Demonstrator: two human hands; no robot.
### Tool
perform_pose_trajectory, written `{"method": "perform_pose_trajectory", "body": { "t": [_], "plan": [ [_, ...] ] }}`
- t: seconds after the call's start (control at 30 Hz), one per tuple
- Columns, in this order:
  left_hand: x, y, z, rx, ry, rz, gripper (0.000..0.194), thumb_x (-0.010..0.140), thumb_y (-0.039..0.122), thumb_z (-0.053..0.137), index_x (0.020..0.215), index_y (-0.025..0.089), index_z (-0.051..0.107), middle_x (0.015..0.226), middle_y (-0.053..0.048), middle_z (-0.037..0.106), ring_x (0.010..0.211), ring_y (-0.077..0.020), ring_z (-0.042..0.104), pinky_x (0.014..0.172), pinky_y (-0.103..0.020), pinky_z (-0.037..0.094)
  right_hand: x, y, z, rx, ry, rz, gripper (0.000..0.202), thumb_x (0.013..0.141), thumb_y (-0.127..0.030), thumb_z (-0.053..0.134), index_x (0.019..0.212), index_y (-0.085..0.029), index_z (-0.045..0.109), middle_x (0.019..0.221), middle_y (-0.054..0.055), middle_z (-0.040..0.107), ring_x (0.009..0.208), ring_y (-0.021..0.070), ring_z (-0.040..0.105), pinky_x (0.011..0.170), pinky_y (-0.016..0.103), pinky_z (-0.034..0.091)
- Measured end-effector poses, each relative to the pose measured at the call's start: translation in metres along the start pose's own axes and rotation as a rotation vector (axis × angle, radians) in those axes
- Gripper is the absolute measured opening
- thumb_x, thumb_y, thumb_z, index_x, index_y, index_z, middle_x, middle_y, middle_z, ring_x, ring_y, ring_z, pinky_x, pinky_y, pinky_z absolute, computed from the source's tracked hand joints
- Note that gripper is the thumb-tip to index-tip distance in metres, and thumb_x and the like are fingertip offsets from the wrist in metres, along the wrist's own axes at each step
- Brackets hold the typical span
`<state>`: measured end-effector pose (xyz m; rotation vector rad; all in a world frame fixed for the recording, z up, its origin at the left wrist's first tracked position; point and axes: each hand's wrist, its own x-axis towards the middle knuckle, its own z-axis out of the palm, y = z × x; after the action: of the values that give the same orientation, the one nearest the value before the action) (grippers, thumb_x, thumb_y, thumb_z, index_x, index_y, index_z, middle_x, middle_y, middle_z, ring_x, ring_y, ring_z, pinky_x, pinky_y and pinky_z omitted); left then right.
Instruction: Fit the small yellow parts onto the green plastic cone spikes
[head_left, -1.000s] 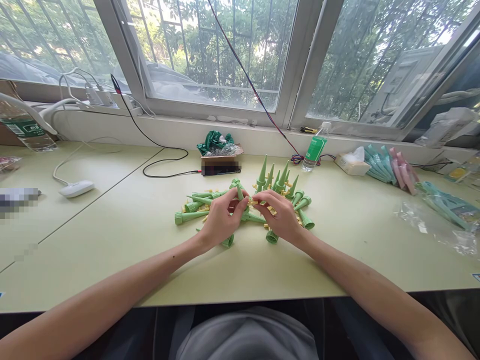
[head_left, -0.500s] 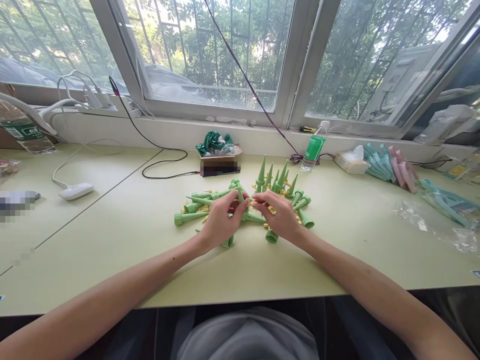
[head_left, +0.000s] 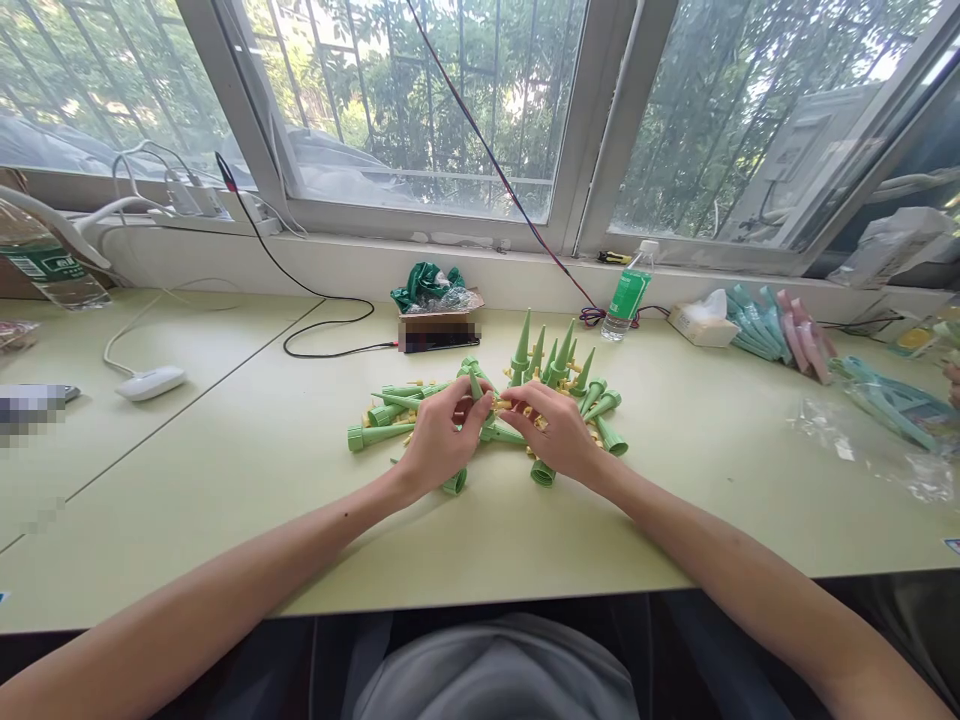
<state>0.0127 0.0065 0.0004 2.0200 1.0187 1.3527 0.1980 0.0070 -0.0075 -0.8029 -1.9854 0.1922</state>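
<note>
My left hand (head_left: 448, 430) is closed round a green plastic cone-shaped spike (head_left: 475, 384), its tip pointing up. Between the thumb and fingers of my right hand (head_left: 553, 425) is a small yellow plastic piece (head_left: 504, 404), held against the side of that spike. How far the two parts fit together is hidden by my fingers. Loose green spikes (head_left: 382, 435) with ribbed, open-ended caps lie to the left among small yellow pieces. Behind my right hand several green spikes (head_left: 523, 350) stand upright with yellow pieces at their sides. More lie on their sides to the right.
Behind the spikes is a small box (head_left: 439, 318) with green and clear plastic wrapping. A water bottle (head_left: 628, 292) stands by the windowsill, near a tissue box (head_left: 703, 322). Bagged teal and pink items lie at right. A white mouse-shaped device (head_left: 151, 383) rests at left.
The spike in my left hand has tilted slightly to the left. The yellow piece stays at its side in my right fingers. Part of another person's hand now shows at the far right edge.
</note>
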Motion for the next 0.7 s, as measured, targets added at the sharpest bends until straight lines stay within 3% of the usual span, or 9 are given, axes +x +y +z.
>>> {"method": "perform_pose_trajectory", "body": {
  "t": [0.53, 0.7],
  "plan": [
    [-0.0029, 0.0004, 0.0001, 0.164, -0.022, 0.115, 0.016, 0.095, 0.032, 0.053, 0.090, 0.018, 0.060, 0.082, -0.002, 0.067, 0.059, -0.0096, 0.053, 0.056, -0.023, 0.046, -0.0011, 0.0046, 0.0007, -0.030, -0.108, 0.090, 0.039, 0.102, -0.039, 0.044, 0.072, -0.018, 0.055, 0.063, -0.001, 0.053, 0.056, 0.0111, 0.045, 0.057, 0.024, 0.036],
    [-0.0018, -0.0012, 0.0007, 0.145, -0.006, 0.085, 0.018, 0.094, 0.033, 0.054, 0.089, 0.018, 0.060, 0.081, -0.002, 0.067, 0.057, -0.0092, 0.054, 0.053, -0.022, 0.045, -0.0012, 0.0033, 0.0004, -0.005, -0.100, 0.110, 0.024, 0.100, -0.037, 0.049, 0.091, -0.018, 0.061, 0.075, 0.001, 0.061, 0.064, 0.0122, 0.054, 0.060, 0.024, 0.042]
  ]
}}
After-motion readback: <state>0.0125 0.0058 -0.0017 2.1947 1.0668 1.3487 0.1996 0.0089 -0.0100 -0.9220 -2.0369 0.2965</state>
